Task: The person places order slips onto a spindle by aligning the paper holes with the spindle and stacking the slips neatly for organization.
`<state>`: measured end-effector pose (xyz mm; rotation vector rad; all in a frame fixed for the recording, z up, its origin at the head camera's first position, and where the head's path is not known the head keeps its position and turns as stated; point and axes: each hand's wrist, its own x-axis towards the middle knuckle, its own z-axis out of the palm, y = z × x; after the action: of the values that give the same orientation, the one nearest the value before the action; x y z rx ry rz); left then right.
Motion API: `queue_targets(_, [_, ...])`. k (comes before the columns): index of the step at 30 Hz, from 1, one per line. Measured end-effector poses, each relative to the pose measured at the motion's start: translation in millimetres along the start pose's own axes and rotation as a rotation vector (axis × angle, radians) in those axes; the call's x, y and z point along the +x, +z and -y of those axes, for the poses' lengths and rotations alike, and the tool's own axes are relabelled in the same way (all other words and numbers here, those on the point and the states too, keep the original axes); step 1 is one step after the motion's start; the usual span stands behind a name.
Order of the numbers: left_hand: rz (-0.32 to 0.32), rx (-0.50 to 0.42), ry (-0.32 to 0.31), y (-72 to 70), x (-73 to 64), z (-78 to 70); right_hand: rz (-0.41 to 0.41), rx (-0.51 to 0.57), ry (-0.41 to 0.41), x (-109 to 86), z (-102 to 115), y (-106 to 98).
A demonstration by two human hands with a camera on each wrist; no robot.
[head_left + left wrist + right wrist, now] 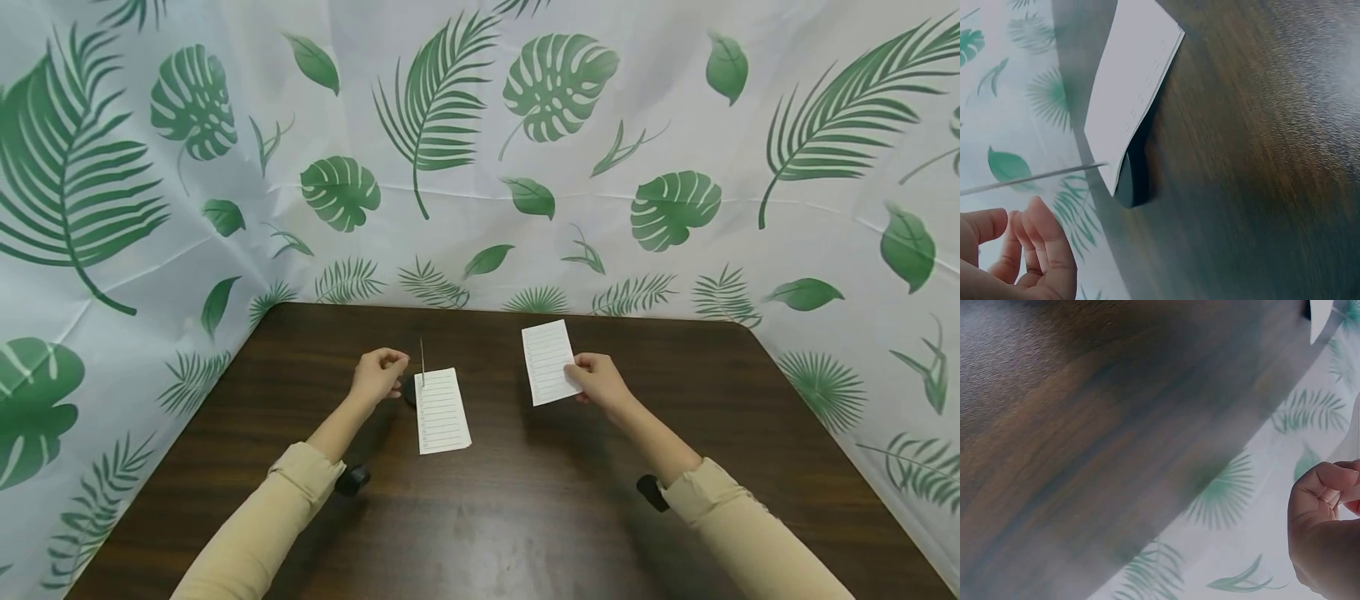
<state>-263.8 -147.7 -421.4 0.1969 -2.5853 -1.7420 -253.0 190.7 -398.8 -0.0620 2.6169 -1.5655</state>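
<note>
A thin upright metal spike [422, 360] rises through the top end of several lined paper slips [442, 417] on the left half of the table. Under the slips, part of its black base [1136, 178] shows in the left wrist view. My left hand [377, 373] is just left of the spike, its fingers loosely bent with nothing between them. The left wrist view shows a gap between thumb and fingertips. To the right, my right hand [600, 383] pinches the right edge of another lined paper slip [546, 360], which is raised and slightly tilted above the table.
The dark wood-grain table [495, 517] ends at a back edge against a white curtain [465, 125] printed with green leaves. Black wrist devices [352, 480] show below both sleeves [300, 500].
</note>
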Motion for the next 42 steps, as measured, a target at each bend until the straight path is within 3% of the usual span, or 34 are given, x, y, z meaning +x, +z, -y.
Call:
queue_targets(10, [0.031, 0.012, 0.021, 2.0, -4.0, 1.1, 0.044, 0.007, -0.021, -7.5, 19.4, 16.4])
queue_targets(17, [0.094, 0.006, 0.037, 6.6, -11.5, -5.8, 0.093, 0.014, -0.067, -15.2, 32.3, 29.2])
queue_targets(20, [0.137, -0.023, 0.045, 10.9, -13.4, -11.7, 0.119, 0.021, -0.085, -17.7, 36.8, 34.5])
queue_targets(25, [0.255, -0.043, 0.120, 18.3, -14.3, -24.9, 0.165, 0.040, -0.112, -19.9, 42.7, 44.1])
queue_targets(28, [0.295, -0.061, 0.169, 22.8, -13.0, -33.1, 0.180, 0.045, -0.126, -21.0, 45.1, 49.0])
queue_targets(38, [0.236, -0.089, 0.179, 32.5, -9.7, -55.5, 0.202, 0.048, -0.117, -21.1, 50.2, 60.2])
queue_targets(42, [0.196, -0.129, 0.140, 28.8, -6.7, -59.5, 0.244, 0.057, -0.113, -22.2, 50.2, 62.6])
